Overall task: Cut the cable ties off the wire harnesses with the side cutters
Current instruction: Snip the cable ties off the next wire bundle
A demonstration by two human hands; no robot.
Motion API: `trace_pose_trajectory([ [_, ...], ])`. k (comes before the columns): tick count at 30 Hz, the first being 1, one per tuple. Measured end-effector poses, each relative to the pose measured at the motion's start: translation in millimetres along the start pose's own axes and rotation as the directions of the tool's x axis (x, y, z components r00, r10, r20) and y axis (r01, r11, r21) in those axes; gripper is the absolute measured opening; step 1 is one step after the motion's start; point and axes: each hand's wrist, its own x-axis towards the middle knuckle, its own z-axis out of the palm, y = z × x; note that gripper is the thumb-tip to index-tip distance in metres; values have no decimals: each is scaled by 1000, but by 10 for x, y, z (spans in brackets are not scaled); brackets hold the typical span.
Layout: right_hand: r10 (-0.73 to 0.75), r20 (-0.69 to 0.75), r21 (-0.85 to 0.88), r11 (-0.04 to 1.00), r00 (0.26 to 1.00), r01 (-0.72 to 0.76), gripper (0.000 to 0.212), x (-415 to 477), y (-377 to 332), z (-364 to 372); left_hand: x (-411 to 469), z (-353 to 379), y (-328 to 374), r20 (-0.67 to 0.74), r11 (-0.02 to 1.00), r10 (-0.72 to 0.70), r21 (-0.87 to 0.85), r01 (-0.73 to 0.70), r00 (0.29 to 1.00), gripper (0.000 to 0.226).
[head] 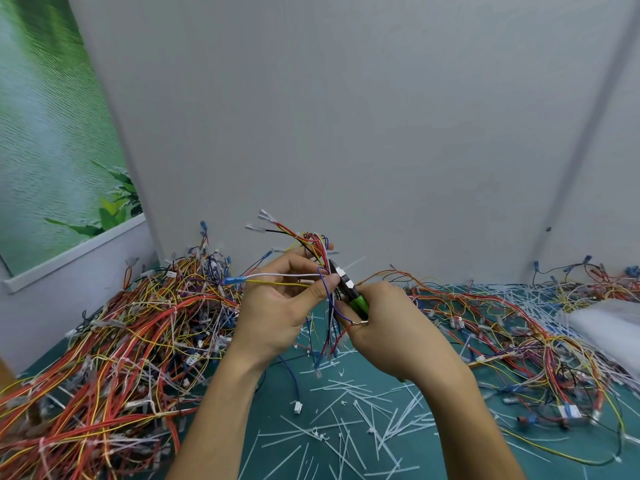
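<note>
Harness (pixel 313 245) under work, held above the green mat (pixel 287 396) at centre, in front of the far wall (pixel 346 133). L hand (pixel 277 306) gripped the wire bundle, thumb and fingers curled round it, w/ white and yellow leads running off to the left. R hand (pixel 391 327) was clenched round the green handles of the side cutters (pixel 346 284), whose dark head pointed up-left into the bundle, just beside the L thumb. A thin white tail, prob. the cable tie (pixel 358 260) under attack, stuck out right of the cutter head. Whether the blades had closed on it could not be told, since wires hid the tips.

Progress, as a judgement: well under way, not near done. Cut ties (pixel 346 410) lay scattered over the near mat btwn the forearms and to the right, so many cuts were already made. Harnesses at right (pixel 519 327) lay spread loose, apparently the processed lot, though blur prevented checking each. Pile at left (pixel 121 341) was large and showed many white ties round its red, yellow and black wires; this looked like the stock left to do. A pale plastic bag (pixel 602 323) sat at far right.
</note>
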Motion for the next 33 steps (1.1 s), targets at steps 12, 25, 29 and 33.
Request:
trace_pose_trajectory([
  [12,-35,41,-9,999,999,35,23,-37,-11,-31,4,29,12,-22,997,-69,-30,68,997,13],
  [25,-8,34,-46,999,999,10,26,-16,-10,-8,-1,0,45,-23,993,-114,-31,113,993,12],
  [29,-18,47,-65,998,999,21,24,-6,2,25,3,-6,40,-9,993,-109,-36,109,994,13],
  [33,-4,53,-72,997,999,8,26,-14,0,11,7,-10,30,-23,989,-145,-13,144,989,13],
])
